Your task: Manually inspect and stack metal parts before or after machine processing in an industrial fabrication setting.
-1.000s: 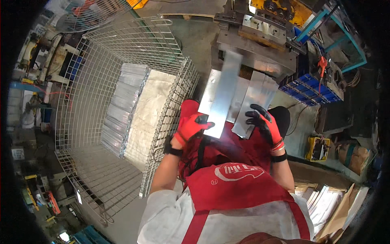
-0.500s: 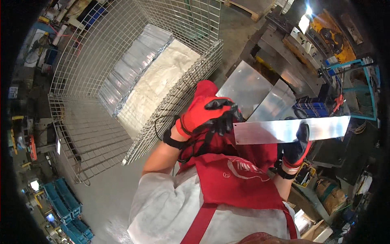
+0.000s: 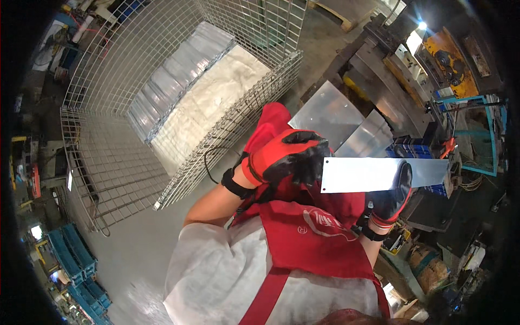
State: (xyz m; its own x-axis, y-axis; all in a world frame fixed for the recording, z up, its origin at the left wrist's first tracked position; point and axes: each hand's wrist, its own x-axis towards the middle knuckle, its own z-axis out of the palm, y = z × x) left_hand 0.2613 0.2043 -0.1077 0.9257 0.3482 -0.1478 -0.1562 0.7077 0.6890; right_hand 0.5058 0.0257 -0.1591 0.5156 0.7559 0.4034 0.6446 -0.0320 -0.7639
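Pinching a long, thin, shiny metal strip (image 3: pixel 357 175) with the right hand (image 3: pixel 394 199), with the thumb pressed on top and the other fingers mostly hidden under it. Holding it crosswise, reaching left from the right hand almost to the left hand (image 3: pixel 300 160), and poking out past the right hand on the other side. Curling the fingers of the left hand in, just beside the end with two small dark holes. Cannot tell whether touching that end or pinching anything there. See a wide shiny sheet (image 3: pixel 327 116) ahead of the left hand, and a second sheet (image 3: pixel 368 135) next to it, ahead of the gap between the hands. Look left of the left hand for a big wire basket (image 3: pixel 233 130) with a cream cover (image 3: pixel 214 95) inside, and past the right hand for a blue crate (image 3: pixel 410 150). Might slip or spin out of the right hand, from being so smooth and pinched in just one spot. Might bend or droop at the ends, from being so thin and long. Might bang the blue crate, from turning the right hand without watching the far end. Might scratch the second sheet, from dipping too low. Might even nick the left hand through the glove, from sliding fingers along a sharp edge.
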